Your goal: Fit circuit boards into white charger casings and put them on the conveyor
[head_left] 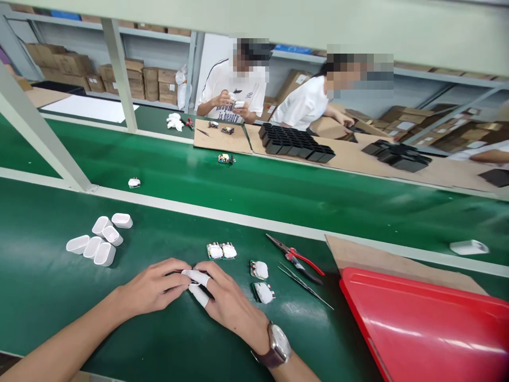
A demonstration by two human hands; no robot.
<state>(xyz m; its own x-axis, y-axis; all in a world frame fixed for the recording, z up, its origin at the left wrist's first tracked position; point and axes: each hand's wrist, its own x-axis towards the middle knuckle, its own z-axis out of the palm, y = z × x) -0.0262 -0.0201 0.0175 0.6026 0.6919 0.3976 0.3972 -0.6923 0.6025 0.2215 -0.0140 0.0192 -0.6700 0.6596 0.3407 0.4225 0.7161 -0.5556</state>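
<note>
My left hand (pixel 162 284) and my right hand (pixel 233 302) meet above the green bench, fingertips closed on a small white piece (pixel 193 283). Fingers cover most of it, so its exact kind is unclear. White finger cots sleeve the thumb and index finger of my right hand, and a watch (pixel 279 342) is on that wrist. Just beyond my fingers lie two small circuit boards (pixel 215 251) topped with white padding. Two more such boards, one the upper board (pixel 260 269) and one the lower board (pixel 264 292), lie to the right.
Several white plastic cases (pixel 104 254) stand at left. Red-handled pliers (pixel 293 255) and tweezers (pixel 305 286) lie right of the boards, near a red tray (pixel 429 323). Across the green belt (pixel 278 185), people work beside black trays (pixel 294 142). A metal post (pixel 47 130) rises at left.
</note>
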